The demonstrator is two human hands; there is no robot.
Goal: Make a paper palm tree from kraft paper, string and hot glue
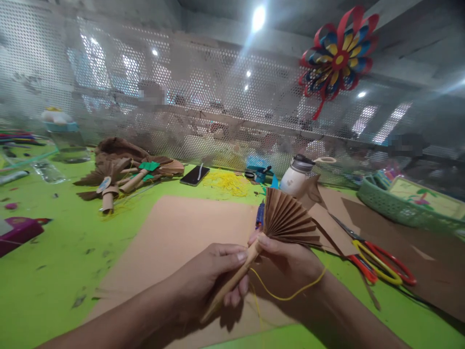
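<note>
Two hands are gripping: left hand (207,267) wrapping a paper tube (238,275) over a brown sheet (189,228), right hand (292,261) pinching the base of a pleated fan (286,220). I am noting loose yellow string (279,298); snagging it could be pulling the fan askew.

Two hands (212,269), one handheld pleated fan (288,218), one phone (193,176), one basket (385,207), one white bottle (295,178), one flower ornament (339,60)

Fingers (234,260) partly hide the fan handle (236,277) and perhaps some yellow string (283,298).
</note>
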